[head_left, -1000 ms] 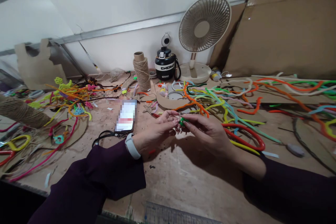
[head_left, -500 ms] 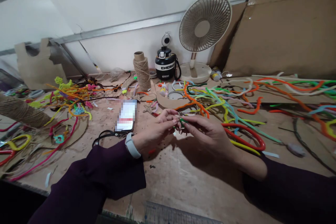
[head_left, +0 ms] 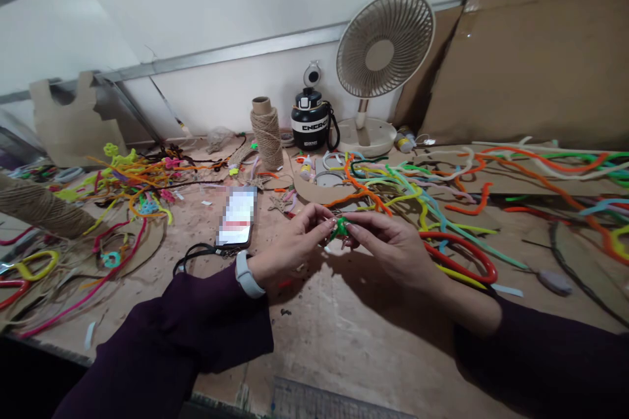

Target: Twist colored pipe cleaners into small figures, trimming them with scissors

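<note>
A small bent piece of green pipe cleaner [head_left: 340, 228] is pinched between my two hands, above the middle of the table. My left hand [head_left: 299, 239], with a pale watch strap at the wrist, grips its left side between thumb and fingertips. On the other side, the thumb and index finger of my right hand [head_left: 393, 245] close on it. My fingers hide part of its shape. Just beyond the hands lies an orange pipe cleaner [head_left: 368, 186]. Red-handled scissors [head_left: 484, 268] rest beside my right wrist.
A phone [head_left: 236, 216] lies left of my hands. Behind stand a twine spool [head_left: 266, 134], a black bottle [head_left: 309, 121] and a fan [head_left: 386, 46]. Colourful pipe cleaners [head_left: 413, 190] spread across the right; more tangle at left near yellow-handled scissors [head_left: 37, 266]. A ruler [head_left: 334, 400] lies at the front edge.
More of the green pipe cleaner shows between my fingertips now. My fingers have shifted slightly around it, while both arms stay almost in place.
</note>
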{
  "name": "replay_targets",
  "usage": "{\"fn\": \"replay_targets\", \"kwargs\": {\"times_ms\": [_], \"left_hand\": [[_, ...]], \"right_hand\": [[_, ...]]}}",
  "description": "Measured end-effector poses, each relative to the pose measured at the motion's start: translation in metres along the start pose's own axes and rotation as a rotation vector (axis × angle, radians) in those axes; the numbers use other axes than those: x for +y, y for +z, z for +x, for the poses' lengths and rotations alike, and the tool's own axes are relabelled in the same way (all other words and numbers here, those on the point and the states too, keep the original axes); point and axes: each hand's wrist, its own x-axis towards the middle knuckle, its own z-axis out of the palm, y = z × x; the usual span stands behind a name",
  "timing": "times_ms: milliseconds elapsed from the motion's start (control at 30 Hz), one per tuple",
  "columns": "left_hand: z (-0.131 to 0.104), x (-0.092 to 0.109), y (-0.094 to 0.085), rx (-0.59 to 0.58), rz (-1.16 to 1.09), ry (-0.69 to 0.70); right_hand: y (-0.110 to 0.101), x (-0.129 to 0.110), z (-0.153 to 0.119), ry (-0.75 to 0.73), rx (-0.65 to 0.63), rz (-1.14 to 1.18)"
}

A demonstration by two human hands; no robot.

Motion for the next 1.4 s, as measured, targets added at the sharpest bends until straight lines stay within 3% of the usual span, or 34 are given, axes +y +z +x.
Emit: {"fn": "replay_targets", "kwargs": {"times_ms": [400,733,1000,1200,1400], "left_hand": [[0.001,-0.004,0.002,-0.062,-0.117,0.036],[0.001,-0.007,0.001,-0.008,-0.229,-0.088],[0.003,-0.007,0.001,0.032,-0.146,-0.027],[0.004,-0.008,0.001,0.02,-0.092,0.0],[0.003,-0.007,0.001,0.006,-0.149,-0.038]], "right_hand": [[0.002,0.005,-0.002,-0.02,0.008,-0.004],[0.001,0.005,0.0,-0.05,0.031,-0.054],[0.004,0.005,-0.002,-0.007,0.048,0.029],[0.003,0.011,-0.002,-0.15,0.034,-0.11],[-0.003,0.013,0.0,-0.385,0.036,-0.249]]}}
